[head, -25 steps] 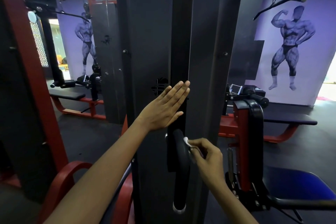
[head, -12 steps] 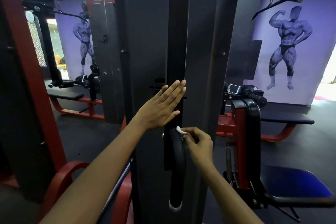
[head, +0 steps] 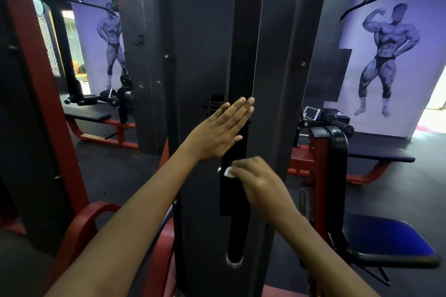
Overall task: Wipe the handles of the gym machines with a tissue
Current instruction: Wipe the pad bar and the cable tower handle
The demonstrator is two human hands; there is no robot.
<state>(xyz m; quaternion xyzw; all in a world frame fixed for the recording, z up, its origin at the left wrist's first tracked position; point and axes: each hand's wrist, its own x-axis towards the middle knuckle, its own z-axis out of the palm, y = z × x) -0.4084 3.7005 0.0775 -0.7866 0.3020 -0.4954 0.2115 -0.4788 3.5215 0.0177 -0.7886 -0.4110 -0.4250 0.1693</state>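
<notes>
Nearest, the right hand (head: 259, 183) pinched a small white tissue (head: 228, 172) against the top of the black handle (head: 235, 219) hanging at centre. Just beyond, the left hand (head: 220, 131) lay flat on the dark column (head: 202, 55), fingers straight and together. Wiping well probably meant wrapping the tissue around and stroking downward to the handle's lower end.

Tissue (head: 228, 172) on handle (head: 235, 224) top
</notes>
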